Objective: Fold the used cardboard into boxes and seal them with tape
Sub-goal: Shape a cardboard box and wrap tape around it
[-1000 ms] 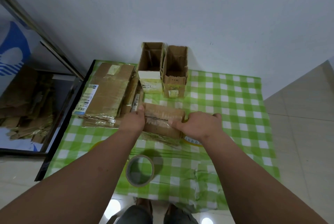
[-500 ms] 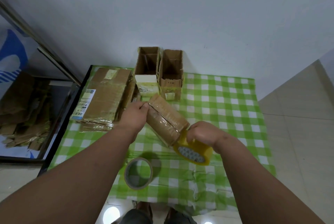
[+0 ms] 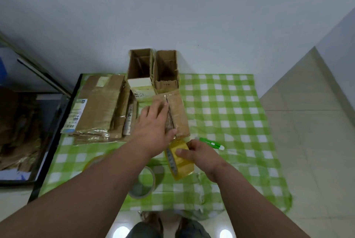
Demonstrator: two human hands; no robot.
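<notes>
Left hand [image 3: 153, 122]: flat, fingers straight, now pressing box [image 3: 178, 113] seam. Right hand [image 3: 197, 154]: gripping yellow tape roll [image 3: 179, 158], drawn nearer; taping underway.

I see the table [image 3: 240, 103] against the far wall, with two open boxes [image 3: 153, 69] side by side at its far edge. Left of them lies a stack of flat cardboard [image 3: 98, 107]. Just near of the boxes sits the folded box [image 3: 179, 111], my left hand [image 3: 153, 124] on it. Nearer, my right hand [image 3: 199, 155] grips a tape roll [image 3: 180, 161]; a cutter [image 3: 211, 142] lies right of it, and another roll [image 3: 142, 184] lies near-left.
</notes>
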